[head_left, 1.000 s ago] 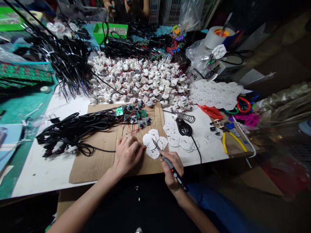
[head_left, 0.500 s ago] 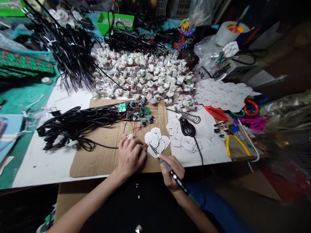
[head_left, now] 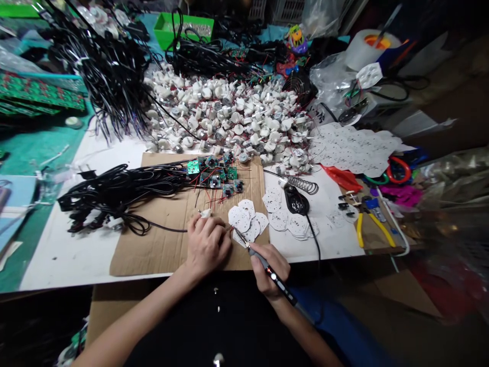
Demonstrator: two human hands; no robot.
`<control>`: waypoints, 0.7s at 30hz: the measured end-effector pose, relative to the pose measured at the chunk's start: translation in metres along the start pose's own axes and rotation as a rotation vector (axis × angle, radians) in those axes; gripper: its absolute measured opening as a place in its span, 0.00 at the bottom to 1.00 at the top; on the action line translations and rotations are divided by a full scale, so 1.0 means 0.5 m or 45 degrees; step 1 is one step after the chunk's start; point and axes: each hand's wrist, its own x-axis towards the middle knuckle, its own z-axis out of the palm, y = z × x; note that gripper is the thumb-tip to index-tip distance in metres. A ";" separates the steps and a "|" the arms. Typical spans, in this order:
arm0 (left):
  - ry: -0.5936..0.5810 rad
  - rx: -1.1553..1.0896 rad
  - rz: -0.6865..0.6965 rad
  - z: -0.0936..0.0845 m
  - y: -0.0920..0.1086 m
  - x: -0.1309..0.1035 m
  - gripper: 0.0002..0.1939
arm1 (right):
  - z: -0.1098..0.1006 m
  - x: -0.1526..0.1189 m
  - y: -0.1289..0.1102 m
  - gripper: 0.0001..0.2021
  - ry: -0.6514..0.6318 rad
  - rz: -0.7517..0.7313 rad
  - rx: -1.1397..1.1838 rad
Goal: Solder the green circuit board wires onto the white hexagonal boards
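the fingers of the right hand (head_left: 272,267) were clamped on a soldering iron (head_left: 278,283) like a pen, well behind its metal shaft, presumably to keep clear of heat while steering the tip. the left hand (head_left: 208,239) lay palm down with its fingers bent close together; their pads were hidden, so i cannot tell what they gripped. thin red wires (head_left: 231,229) showed beside the left thumb, near the iron's tip; whether they touched was too small to tell. a white plastic part (head_left: 205,212) sat just beyond the left fingertips, and a black cord (head_left: 170,229) ran up to that hand's outer side. between both sets of fingers, slightly ahead, perforated white discs (head_left: 240,219) overlapped on cardboard (head_left: 153,255), which probably shielded the counter (head_left: 57,265). farther ahead of the left fingers, circuit boards (head_left: 215,181) clustered at the end of bundled black cables (head_left: 126,188), likely kept together for reach. beyond the right fingers stood a spring holder (head_left: 303,185), seemingly for parking the iron.
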 end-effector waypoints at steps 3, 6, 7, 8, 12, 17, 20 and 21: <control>0.014 0.001 0.014 0.001 0.000 0.000 0.06 | 0.001 -0.001 0.000 0.16 -0.002 0.009 -0.010; 0.022 -0.001 0.024 0.002 -0.002 0.000 0.05 | 0.002 -0.003 0.002 0.14 -0.001 0.018 -0.040; 0.021 -0.001 0.023 0.003 -0.002 -0.001 0.05 | 0.003 -0.003 0.002 0.14 0.003 0.017 -0.049; 0.024 -0.002 0.024 0.004 -0.002 -0.001 0.05 | 0.004 -0.004 0.003 0.14 0.009 0.013 -0.056; 0.047 -0.006 0.014 0.007 -0.002 -0.002 0.05 | 0.003 -0.002 0.002 0.13 0.034 0.006 -0.041; 0.051 -0.015 -0.011 0.006 0.003 0.001 0.06 | -0.003 -0.001 0.004 0.13 0.095 0.064 -0.002; 0.046 -0.022 -0.039 0.004 0.006 0.001 0.06 | -0.003 -0.003 0.006 0.13 0.107 0.052 0.009; 0.040 -0.026 -0.050 0.004 0.007 0.000 0.06 | -0.002 -0.003 0.007 0.13 0.110 0.045 0.011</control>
